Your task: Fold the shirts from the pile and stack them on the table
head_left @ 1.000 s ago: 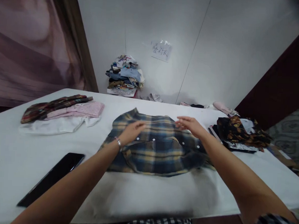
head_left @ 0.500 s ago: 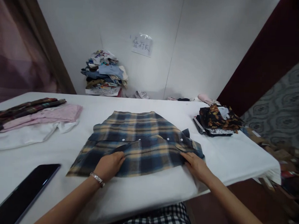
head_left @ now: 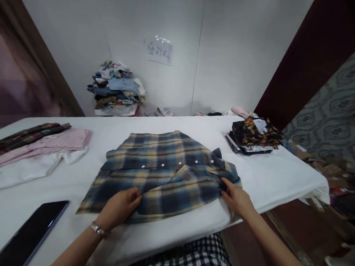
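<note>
A blue, black and yellow plaid shirt (head_left: 165,152) lies spread sideways on the white-covered table (head_left: 191,231), its row of white buttons running left to right across the middle. My left hand (head_left: 123,205) pinches the fabric along the near side, left of centre. At the near right end, my right hand (head_left: 236,196) grips the shirt between thumb and fingers. Between the two hands the near layer is rumpled, with a raised fold slanting below the buttons. A silver bracelet (head_left: 98,229) circles my left wrist.
A black phone (head_left: 29,232) lies at the near left. Farther left are laid-out garments, including a pink shirt (head_left: 56,141). Folded dark clothes (head_left: 254,134) sit at the right end. A tall clothes pile (head_left: 117,89) stands behind the table, under a paper sign (head_left: 160,50).
My left hand has drawn slightly nearer and left with its pinch of cloth. The near layer is now more rumpled, and more buttons show. The camera view has shifted a little.
</note>
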The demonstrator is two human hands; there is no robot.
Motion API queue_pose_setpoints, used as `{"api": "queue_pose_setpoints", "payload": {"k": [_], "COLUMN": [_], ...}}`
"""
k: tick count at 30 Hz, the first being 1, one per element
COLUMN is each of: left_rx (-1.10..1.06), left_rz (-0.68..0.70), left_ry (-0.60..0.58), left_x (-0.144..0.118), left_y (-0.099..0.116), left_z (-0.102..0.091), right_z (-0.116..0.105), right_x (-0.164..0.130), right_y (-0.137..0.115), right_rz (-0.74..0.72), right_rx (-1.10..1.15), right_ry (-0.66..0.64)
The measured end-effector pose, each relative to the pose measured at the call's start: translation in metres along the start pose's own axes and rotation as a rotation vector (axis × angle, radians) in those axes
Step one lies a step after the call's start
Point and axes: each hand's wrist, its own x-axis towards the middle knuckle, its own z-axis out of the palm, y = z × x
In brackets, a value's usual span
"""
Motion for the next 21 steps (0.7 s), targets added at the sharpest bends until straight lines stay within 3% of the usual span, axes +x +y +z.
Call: {"api": "queue_pose_setpoints", "payload": {"k": [2,4,9,12,16,18,21], "left_rx": [0.083,0.118,0.162,0.246,0.397,0.435,0.49], "left_rz": [-0.012,0.018,0.321,0.553,0.651,0.668,0.683], "left_ry": [0.05,0.111,0.182,0.193,0.163,0.148,0.154], "left_x": [0.012,0.027,0.097,0.154,0.212,0.227,0.233], "left_y": [0.008,0.023,0.089,0.138,0.193,0.208,0.214], "left_z": [-0.004,-0.013,-0.026,-0.017,0.006,0.014,0.012], "right_z": [-0.003,-0.004,0.001,0.005,0.011,0.014,0.016], "right_x": [-0.002,-0.002,0.001,-0.001,-0.008,-0.011,-0.014], "right_y": [0.001,0.003,0.005,0.005,0.007,0.011,0.018], "right_rz": [0.105,0.121,0.064,0.041,0.041,0.059,0.067], "right_rx": [-0.056,-0.052,0.047,0.087,0.151,0.241,0.46], "right_ry": [-0.063,-0.102,-0.13,-0.114,-0.045,-0.015,0.022]}}
